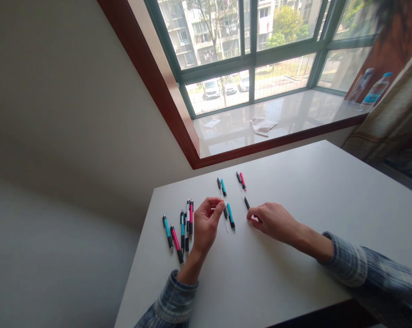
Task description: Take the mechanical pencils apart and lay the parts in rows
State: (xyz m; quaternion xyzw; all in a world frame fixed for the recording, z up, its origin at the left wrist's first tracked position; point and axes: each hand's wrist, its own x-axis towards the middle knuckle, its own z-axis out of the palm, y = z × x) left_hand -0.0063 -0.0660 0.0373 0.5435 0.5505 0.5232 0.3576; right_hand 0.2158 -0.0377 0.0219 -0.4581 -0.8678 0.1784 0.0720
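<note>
My left hand (207, 224) is lifted a little above the white table (294, 191), thumb and forefinger pinched on a thin pale part that I cannot name. To its left lie several assembled teal and pink pens (180, 228). Just right of it lies a taken-apart teal pen (230, 216). My right hand (272, 220) rests on the table with fingers curled over a pink pen piece, a black pen tip (246, 202) lying just beyond it. Farther back lie a taken-apart teal pen (222, 187) and a taken-apart pink pen (241, 180).
The table's left edge drops off beside a grey wall. Behind the table runs a window sill (294, 114) with a crumpled cloth (263, 125) and a paper slip on it. Two bottles (369, 89) stand at the sill's right end by a curtain.
</note>
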